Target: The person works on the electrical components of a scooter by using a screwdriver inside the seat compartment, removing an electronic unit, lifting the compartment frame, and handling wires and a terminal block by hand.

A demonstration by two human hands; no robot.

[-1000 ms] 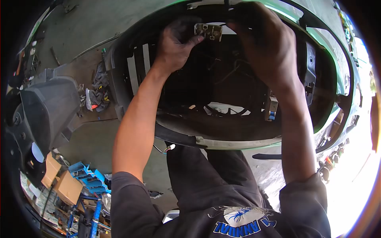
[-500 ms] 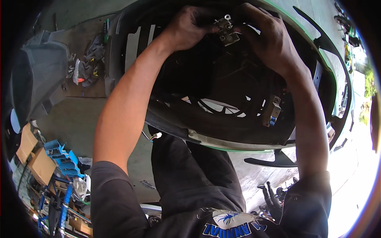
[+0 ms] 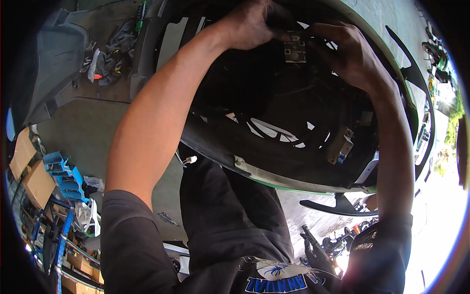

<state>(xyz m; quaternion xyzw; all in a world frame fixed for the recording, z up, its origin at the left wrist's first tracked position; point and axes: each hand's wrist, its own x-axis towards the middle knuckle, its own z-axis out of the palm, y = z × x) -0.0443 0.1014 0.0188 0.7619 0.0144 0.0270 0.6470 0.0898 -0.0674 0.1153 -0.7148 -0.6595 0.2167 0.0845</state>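
Note:
A small metal bracket (image 3: 295, 48) with square holes is held up between my two hands, over the dark hollow of a large body shell (image 3: 279, 182) with a green edge. The closed fingers of my left hand (image 3: 257, 24) grip its upper left side. My right hand (image 3: 342, 49) is at its right side, with bent fingers partly lost in shadow; the fingertips are close to the bracket. Lower right inside the shell sits another metal fitting (image 3: 340, 146) with a blue part.
Left of the shell, a grey panel (image 3: 54, 63) and a pile of dark cloths (image 3: 110, 61) lie beside a green-handled tool (image 3: 141, 14). At lower left stand cardboard boxes (image 3: 39, 183) and a blue rack (image 3: 66, 176). A white connector (image 3: 190, 159) hangs by the shell's near edge.
Both hands have moved to the right with the bracket, which has been turned to hang lengthwise. The view has shifted, so the shell appears tilted.

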